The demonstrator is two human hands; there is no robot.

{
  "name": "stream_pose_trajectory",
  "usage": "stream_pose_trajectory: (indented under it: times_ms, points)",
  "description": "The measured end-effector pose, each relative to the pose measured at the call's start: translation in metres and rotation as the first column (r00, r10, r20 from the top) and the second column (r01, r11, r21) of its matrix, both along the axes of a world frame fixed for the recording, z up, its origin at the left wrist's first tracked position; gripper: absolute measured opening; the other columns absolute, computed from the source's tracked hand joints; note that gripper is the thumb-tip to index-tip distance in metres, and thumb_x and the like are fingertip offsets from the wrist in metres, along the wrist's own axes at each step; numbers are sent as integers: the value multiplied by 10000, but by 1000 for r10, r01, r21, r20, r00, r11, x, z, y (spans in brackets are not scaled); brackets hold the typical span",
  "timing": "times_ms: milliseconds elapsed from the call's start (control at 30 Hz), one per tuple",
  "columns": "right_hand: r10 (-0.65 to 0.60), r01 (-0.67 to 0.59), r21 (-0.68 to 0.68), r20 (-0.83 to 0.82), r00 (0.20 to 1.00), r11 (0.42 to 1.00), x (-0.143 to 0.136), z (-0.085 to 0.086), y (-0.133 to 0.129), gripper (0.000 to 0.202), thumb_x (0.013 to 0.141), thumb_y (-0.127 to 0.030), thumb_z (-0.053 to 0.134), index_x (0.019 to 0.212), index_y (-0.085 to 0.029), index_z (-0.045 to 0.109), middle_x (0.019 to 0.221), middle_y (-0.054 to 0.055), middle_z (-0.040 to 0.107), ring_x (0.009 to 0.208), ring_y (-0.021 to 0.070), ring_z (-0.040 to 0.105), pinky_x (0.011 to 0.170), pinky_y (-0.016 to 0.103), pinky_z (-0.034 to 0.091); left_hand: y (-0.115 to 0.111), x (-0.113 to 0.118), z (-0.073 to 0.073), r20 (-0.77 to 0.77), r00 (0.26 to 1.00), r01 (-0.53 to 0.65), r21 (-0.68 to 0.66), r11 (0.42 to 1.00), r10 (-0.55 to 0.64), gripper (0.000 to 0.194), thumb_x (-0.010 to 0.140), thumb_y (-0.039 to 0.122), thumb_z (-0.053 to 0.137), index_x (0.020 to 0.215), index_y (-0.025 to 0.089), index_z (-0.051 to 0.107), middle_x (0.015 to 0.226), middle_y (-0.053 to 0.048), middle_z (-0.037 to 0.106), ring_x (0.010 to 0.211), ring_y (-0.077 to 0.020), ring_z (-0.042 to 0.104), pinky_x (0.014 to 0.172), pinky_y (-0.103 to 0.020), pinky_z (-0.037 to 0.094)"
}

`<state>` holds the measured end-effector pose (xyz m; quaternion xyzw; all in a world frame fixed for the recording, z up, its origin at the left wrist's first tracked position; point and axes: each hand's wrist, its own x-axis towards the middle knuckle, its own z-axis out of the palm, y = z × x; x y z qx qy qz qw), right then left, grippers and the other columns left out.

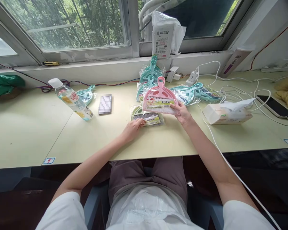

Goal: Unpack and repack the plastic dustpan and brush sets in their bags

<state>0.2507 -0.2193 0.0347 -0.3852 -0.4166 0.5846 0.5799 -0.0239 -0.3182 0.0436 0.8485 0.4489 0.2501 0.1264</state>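
Note:
My right hand (182, 112) grips the lower right corner of a pink dustpan and brush set (156, 97) in clear wrap, held up above the table with its handle pointing away from me. Under it on the table lies a green dustpan and brush set (156, 118), also wrapped and partly covered by the pink one. The fingers of my left hand (135, 126) are closed at the green set's lower left edge. Several teal dustpan sets surround them: a stack (151, 72) behind, others (188, 92) to the right, and a single one (86, 95) at left.
A drink bottle (73, 100) leans at left, near a blurred small box (105, 104). On the right are a tissue pack (227, 113), a phone (276, 106) and tangled white cables (242, 92). A wrapped white box (162, 40) stands on the window sill. A cable crosses the table's front edge.

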Motion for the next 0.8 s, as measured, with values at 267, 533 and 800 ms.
stream_pose_trajectory:
  times_ms: [267, 533, 800]
  points:
    - [-9, 9, -11, -11, 1000, 1000, -1, 3, -2, 474, 560, -273, 832, 996, -269, 646, 1045, 4, 723, 1113, 253, 633, 1004, 420, 516, 10, 1, 13, 221, 963, -96, -256, 962, 155, 131, 830, 202, 554, 806, 204, 684, 807, 1, 733, 796, -180, 687, 760, -277, 511]
    - [20, -20, 16, 9, 1000, 1000, -5, 9, -7, 493, 554, -294, 843, 1008, -261, 654, 1071, 13, 719, 1119, 261, 629, 1015, 434, 502, 27, -5, -3, 0, 969, -247, 26, 969, 247, 153, 847, 192, 509, 842, 206, 661, 1158, -67, 597, 974, -194, 597, 764, -312, 493]
    - [162, -169, 99, 77, 984, 981, -24, 19, -27, 606, 549, -332, 857, 1117, -261, 656, 1096, 20, 714, 1066, 268, 646, 963, 431, 517, 60, -20, -10, -154, 905, -363, 210, 908, 397, 149, 847, 195, 520, 942, 176, 633, 1055, -125, 611, 1030, -270, 533, 880, -431, 424]
